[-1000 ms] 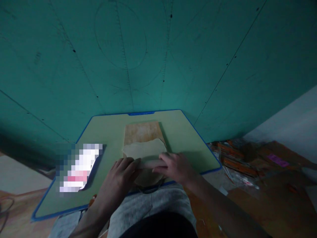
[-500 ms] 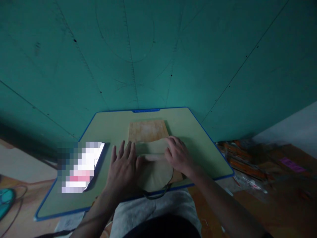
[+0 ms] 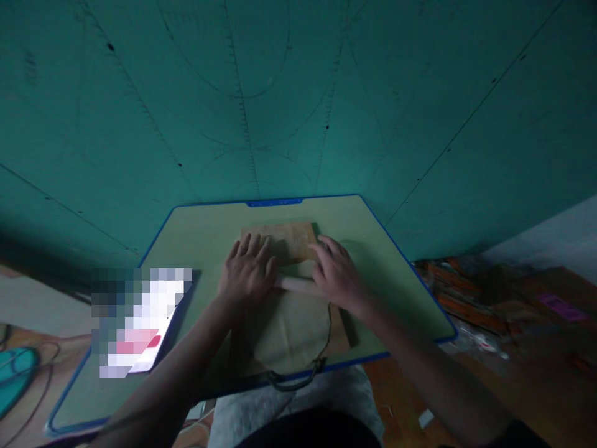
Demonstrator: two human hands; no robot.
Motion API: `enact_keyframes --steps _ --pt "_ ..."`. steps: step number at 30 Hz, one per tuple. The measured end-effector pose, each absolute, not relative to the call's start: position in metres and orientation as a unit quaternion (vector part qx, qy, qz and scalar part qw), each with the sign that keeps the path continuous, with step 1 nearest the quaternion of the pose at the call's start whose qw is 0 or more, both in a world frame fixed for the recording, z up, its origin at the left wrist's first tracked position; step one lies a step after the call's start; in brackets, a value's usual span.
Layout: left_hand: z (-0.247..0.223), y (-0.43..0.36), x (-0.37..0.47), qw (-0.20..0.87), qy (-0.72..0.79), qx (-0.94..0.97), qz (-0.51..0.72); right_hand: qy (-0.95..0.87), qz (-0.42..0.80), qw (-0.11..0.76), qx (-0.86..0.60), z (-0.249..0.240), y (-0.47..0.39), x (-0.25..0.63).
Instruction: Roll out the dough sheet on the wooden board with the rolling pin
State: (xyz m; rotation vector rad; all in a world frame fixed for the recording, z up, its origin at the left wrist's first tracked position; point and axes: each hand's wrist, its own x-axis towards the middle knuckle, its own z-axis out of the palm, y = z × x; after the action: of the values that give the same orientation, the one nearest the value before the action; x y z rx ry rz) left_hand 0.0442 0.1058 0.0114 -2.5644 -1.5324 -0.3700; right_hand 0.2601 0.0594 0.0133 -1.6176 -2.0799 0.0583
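Observation:
A pale rolling pin lies crosswise on a large, thin, rounded sheet of dough. The dough covers much of a wooden cutting board. My left hand presses on the pin's left end, its fingers stretched forward over the board and slightly apart. On the right end rests my right hand, palm down, fingers reaching forward and a little bent, not wrapped round the pin. Both ends of the pin are hidden under my hands. A dark, curved cord-like handle hangs at the near table edge.
The board lies on a pale folding table with a blue rim, against a green wall. A blurred-out phone or tablet stands at the left. Packages lie on the floor at the right, and a teal round object at the left.
Both hands and the rolling pin have moved forward, away from me, over the dough. More of the dough shows on the near side. The camera view has shifted slightly.

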Motion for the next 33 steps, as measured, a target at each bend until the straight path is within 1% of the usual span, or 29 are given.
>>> enact_keyframes --steps 2,5,7,10,15,18,21,24,26,30,33 --pt "0.009 0.089 0.028 0.07 -0.486 -0.862 -0.123 -0.812 0.027 0.264 -0.519 0.015 0.028 0.249" --pt "0.008 0.078 0.015 0.066 -0.465 -0.877 -0.104 -0.877 0.066 0.225 -0.419 0.023 -0.009 0.234" --pt "0.012 0.085 0.022 0.057 -0.469 -0.877 -0.084 -0.892 0.078 0.206 -0.394 0.026 -0.017 0.231" --pt "0.022 0.11 0.055 0.035 -0.481 -0.874 -0.067 -0.871 0.072 0.197 -0.444 0.022 -0.007 0.242" --pt "0.035 0.145 0.105 -0.034 -0.446 -0.893 -0.049 -0.815 0.065 0.193 -0.543 0.013 0.01 0.271" --pt "0.029 0.142 0.097 -0.027 -0.452 -0.89 -0.058 -0.822 0.073 0.191 -0.532 0.018 0.001 0.265" --pt "0.018 0.123 0.062 0.013 -0.439 -0.895 -0.079 -0.857 0.099 0.193 -0.467 0.024 -0.021 0.24" --pt "0.014 0.105 0.027 0.028 -0.433 -0.898 -0.068 -0.881 0.108 0.208 -0.411 0.026 -0.04 0.215" --pt "0.016 0.103 0.021 0.028 -0.435 -0.898 -0.057 -0.883 0.105 0.213 -0.405 0.025 -0.043 0.209" --pt "0.019 0.128 0.057 0.018 -0.428 -0.902 -0.06 -0.853 0.094 0.214 -0.466 0.018 -0.025 0.229" --pt "0.022 0.152 0.099 -0.017 -0.432 -0.9 -0.058 -0.82 0.089 0.208 -0.526 0.015 -0.009 0.257"
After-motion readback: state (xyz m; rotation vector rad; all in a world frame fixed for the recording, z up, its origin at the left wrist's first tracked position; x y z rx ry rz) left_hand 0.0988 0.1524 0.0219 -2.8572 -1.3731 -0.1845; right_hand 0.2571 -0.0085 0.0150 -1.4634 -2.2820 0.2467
